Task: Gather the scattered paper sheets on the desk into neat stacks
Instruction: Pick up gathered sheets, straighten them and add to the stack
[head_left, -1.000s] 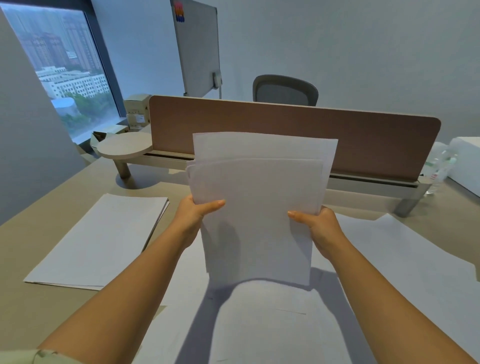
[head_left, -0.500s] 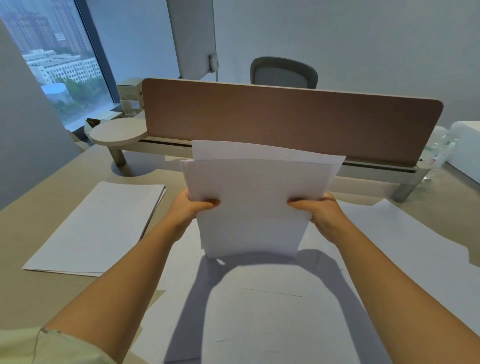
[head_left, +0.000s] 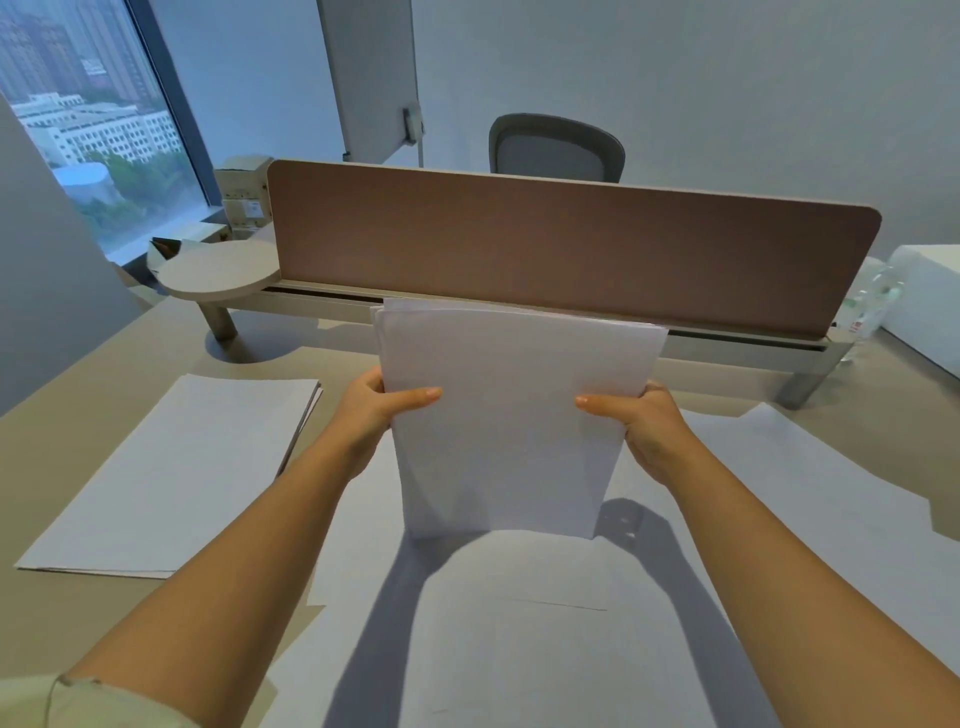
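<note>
I hold a bundle of white paper sheets (head_left: 511, 415) upright over the middle of the desk, its bottom edge resting on loose sheets (head_left: 519, 649) that lie flat below. My left hand (head_left: 376, 410) grips the bundle's left edge and my right hand (head_left: 641, 421) grips its right edge, thumbs on the front. The sheets' top edges sit nearly level. A flat stack of paper (head_left: 171, 467) lies on the desk to the left. More loose sheets (head_left: 810, 499) spread out on the right.
A brown divider panel (head_left: 561, 244) runs across the back of the beige desk (head_left: 67, 613). A round shelf (head_left: 213, 273) stands at its left end, a plastic bottle (head_left: 872, 306) and a white box (head_left: 930, 306) at the right. A grey chair (head_left: 556, 148) is behind.
The sheets that stuck up unevenly have dropped level with the others. The bundle has come down onto the loose sheets, and my hands sit lower in view.
</note>
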